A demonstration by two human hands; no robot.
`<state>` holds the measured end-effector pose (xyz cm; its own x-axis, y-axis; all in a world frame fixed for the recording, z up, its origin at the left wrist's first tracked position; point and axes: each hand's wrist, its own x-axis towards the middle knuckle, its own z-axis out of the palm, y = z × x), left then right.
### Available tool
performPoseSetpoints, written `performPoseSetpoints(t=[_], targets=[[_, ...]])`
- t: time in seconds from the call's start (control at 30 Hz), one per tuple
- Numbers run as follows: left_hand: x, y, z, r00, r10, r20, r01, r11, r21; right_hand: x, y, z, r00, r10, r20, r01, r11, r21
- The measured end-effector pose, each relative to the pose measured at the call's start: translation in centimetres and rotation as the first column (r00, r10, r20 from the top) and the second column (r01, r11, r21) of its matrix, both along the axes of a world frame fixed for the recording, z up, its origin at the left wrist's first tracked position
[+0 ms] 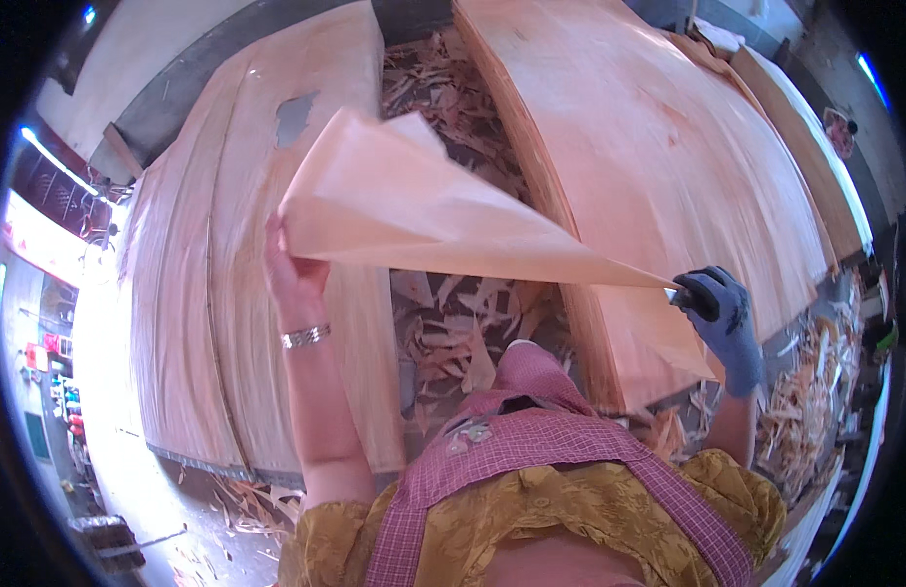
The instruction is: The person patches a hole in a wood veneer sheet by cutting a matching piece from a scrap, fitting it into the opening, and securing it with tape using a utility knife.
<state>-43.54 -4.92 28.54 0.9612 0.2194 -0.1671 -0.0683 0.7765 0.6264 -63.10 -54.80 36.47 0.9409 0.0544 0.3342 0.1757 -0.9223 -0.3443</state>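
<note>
A thin, pale tan sheet of wood veneer (404, 210) stretches across the gap between two stacks, raised in front of me. My left hand (294, 264), bare with a silver band (306, 337) at the wrist, grips its wide left end. The sheet narrows to a point at my right hand (717, 303), which wears a blue glove with dark fingers and is closed. Something small and shiny shows at those fingertips, too small to name. Another pointed veneer flap (658, 328) hangs beneath, over the right stack.
A broad veneer stack (179, 323) lies on the left, its top sheet torn through at one spot. A thicker veneer stack (668, 147) lies on the right. Veneer scraps (443, 88) litter the floor between them, with more shavings (805, 411) at the right. Someone (840, 132) is at the far right.
</note>
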Motion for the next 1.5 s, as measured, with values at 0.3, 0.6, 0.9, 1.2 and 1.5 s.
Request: performPoseSetpoints(t=[0.3, 0.6, 0.9, 1.2, 1.5], targets=[[15.2, 4.4, 4.1, 0.861, 0.504, -0.064, -0.455, 0.82, 0.348, 36.8, -4.4, -3.9, 0.873, 0.479, -0.097, -0.472, 0.878, 0.082], [31.0, 10.5, 6.4, 0.754, 0.654, -0.062, -0.467, 0.6, 0.65, 77.4, 6.0, -8.0, 0.645, 0.764, -0.028, -0.76, 0.645, 0.082], [47.8, 23.3, 1.7, 0.46, 0.888, 0.025, -0.681, 0.334, 0.652, 114.8, 35.2, -8.6, 0.519, 0.853, -0.062, -0.854, 0.514, -0.076], [54.5, 27.0, 4.3, 0.252, 0.953, 0.169, -0.894, 0.162, 0.417, 131.1, 54.2, -0.6, 0.398, 0.848, 0.351, -0.828, 0.496, -0.26], [59.0, 18.3, -2.5, 0.1, 0.988, 0.12, -0.984, 0.081, 0.158, 137.5, 56.7, 2.8, 0.049, 0.826, 0.561, -0.849, 0.33, -0.412]])
